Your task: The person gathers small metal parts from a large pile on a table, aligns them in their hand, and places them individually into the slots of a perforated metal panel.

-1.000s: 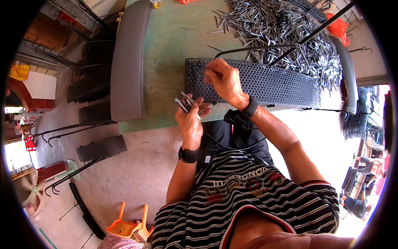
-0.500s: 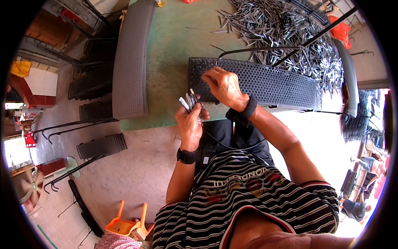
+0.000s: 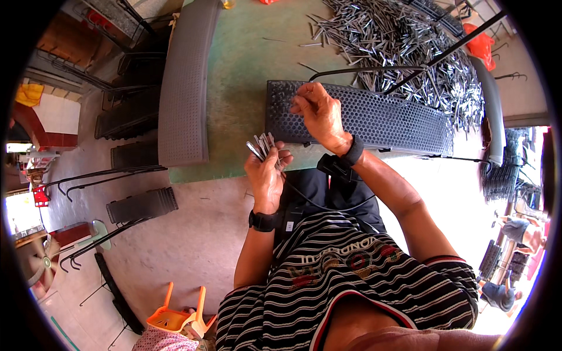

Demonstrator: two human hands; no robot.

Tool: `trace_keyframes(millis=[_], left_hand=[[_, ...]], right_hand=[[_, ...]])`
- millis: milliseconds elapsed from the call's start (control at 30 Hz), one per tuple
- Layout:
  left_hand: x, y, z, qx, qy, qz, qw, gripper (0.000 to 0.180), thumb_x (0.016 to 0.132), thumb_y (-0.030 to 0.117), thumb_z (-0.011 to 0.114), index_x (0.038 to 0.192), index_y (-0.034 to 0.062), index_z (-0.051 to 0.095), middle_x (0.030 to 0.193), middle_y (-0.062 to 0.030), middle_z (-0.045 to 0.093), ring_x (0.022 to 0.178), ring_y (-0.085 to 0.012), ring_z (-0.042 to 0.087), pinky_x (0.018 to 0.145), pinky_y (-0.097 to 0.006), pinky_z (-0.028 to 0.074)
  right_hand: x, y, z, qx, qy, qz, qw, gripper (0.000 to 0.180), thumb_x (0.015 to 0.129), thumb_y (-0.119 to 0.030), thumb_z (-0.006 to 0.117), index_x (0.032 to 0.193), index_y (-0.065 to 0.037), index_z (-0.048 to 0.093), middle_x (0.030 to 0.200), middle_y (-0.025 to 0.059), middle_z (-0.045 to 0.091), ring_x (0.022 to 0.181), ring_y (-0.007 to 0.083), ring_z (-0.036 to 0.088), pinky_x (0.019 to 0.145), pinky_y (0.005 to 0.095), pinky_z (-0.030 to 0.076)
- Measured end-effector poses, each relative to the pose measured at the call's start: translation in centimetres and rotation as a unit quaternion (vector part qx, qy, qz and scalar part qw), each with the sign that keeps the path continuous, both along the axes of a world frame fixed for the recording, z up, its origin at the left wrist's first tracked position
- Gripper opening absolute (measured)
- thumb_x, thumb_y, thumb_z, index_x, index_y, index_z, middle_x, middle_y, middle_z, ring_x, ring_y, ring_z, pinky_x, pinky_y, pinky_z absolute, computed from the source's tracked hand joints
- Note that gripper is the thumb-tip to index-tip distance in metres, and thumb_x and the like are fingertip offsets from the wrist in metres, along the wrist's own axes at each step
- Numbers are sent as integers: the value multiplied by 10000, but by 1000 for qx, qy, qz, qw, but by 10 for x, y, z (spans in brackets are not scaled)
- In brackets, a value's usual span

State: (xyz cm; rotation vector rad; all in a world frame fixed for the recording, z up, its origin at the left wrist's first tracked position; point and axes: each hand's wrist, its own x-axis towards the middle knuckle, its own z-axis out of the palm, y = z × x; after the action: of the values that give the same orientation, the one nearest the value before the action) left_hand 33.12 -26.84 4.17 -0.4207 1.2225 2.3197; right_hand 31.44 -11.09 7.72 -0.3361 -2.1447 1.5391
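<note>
My left hand (image 3: 267, 175) is closed round a small bunch of thin silvery metal strips (image 3: 263, 143), their ends sticking up past the thumb. It is just off the near edge of the green table (image 3: 240, 88). My right hand (image 3: 322, 117) hovers over the left end of a long black plate full of round holes (image 3: 392, 114), its fingers curled together. Whatever those fingertips hold, if anything, is too small to see. Some small dark bits stand in the holes at that end of the plate. A bent black rod (image 3: 357, 71) runs along the plate's far side.
A large heap of loose metal strips (image 3: 398, 47) covers the far right of the table. A long grey perforated panel (image 3: 184, 93) lies along its left edge. An orange plastic stool (image 3: 175, 316) is at the lower left; black racks (image 3: 132, 114) line the left side. Two people are far right.
My right hand has shifted slightly right and up over the holed plate. The strips in my left hand have fanned and tilted a little, and that hand stays near the table edge.
</note>
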Motion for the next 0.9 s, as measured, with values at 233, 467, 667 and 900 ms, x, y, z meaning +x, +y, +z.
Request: trace_keyframes(millis=[233,467,667,900], left_hand=[[0,-2,4,2,-1,7,1000,198,854,0,555,1052,-1,552,902,-78,602,687,-195,602,633,-333,536],[-1,0,10,-11,-12,16,1000,162,849,-4,567,1010,-27,568,840,-77,601,643,-169,605,580,-304,551],[3,9,9,4,12,0,1000,230,842,-17,559,1071,-17,532,854,-110,616,659,-189,618,574,-304,552],[1,0,3,-8,7,25,1000,202,850,-19,541,1050,-2,533,868,-109,614,692,-216,621,607,-339,539]], right_hand=[[0,-3,-17,97,3,32,995,44,837,-2,549,880,-2,545,738,112,642,655,189,662,581,275,517],[7,-5,-4,295,9,68,953,65,778,-52,621,821,-5,609,710,119,639,578,229,611,552,309,486],[15,-8,0,19,-153,115,981,139,760,-87,662,837,20,619,695,132,654,579,189,647,525,283,494],[2,-16,0,12,16,39,999,114,840,-15,561,944,21,531,769,148,654,663,197,668,561,287,508]])
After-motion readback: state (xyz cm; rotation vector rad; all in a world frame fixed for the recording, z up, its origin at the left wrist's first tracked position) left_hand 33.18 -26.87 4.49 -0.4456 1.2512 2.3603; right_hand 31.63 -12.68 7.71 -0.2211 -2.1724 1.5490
